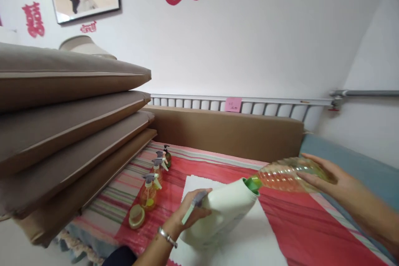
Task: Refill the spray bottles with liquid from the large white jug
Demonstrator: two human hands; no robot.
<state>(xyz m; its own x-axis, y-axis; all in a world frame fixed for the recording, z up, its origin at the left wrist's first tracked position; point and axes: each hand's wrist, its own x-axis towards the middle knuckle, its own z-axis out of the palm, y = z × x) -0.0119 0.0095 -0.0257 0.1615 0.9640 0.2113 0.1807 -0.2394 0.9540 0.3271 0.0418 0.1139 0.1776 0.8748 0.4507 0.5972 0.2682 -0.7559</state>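
Observation:
My left hand (183,213) is closed around a pale green bottle (227,205), which leans to the right with its wide, green-lined mouth raised. A grey-and-white piece (195,207), much like the spray heads nearby, sits at the fingers of that hand; whether it is attached to anything is hidden. My right hand (338,181) grips the base end of a clear ribbed plastic bottle (286,174), tilted with its yellow-green neck at the pale bottle's mouth. I cannot make out any liquid flowing. Under the pale bottle lies a white sheet (258,241).
Spray bottles (149,195), a dark pump bottle (167,158) and a small round yellowish container (136,217) stand left on the red striped cloth (299,220). Stacked cushions (75,112) rise at the left. A brown padded board (224,133) and radiator (193,103) line the back.

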